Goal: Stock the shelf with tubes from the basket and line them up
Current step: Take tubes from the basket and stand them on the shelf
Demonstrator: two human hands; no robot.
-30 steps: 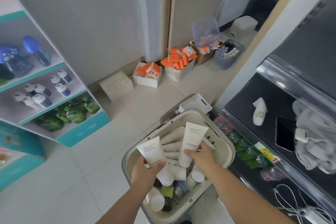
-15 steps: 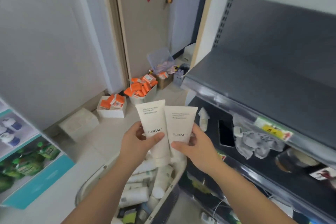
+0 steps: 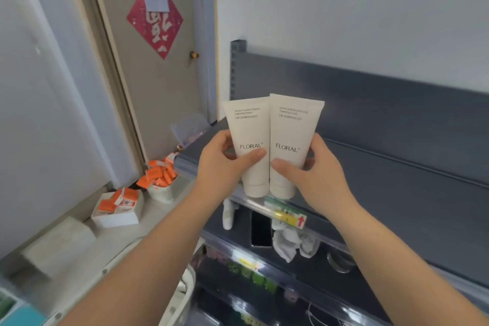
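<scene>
Left tube point(image 3: 248, 137) and right tube point(image 3: 291, 132) touch, caps down, by the shelf point(image 3: 397, 193); my left hand point(image 3: 225, 167) grips one, my right hand point(image 3: 317, 177) the other

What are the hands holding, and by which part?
The left hand grips the left cream-white plastic FLORAL tube around its lower half; the right hand grips the right matching tube likewise.

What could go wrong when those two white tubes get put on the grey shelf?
1. The left tube and right tube point cap-down. Standing on those small caps, they could topple.
2. The left hand and right hand hold them near the front edge of the shelf. Set down too close to it, one might drop toward the phone below.
</scene>
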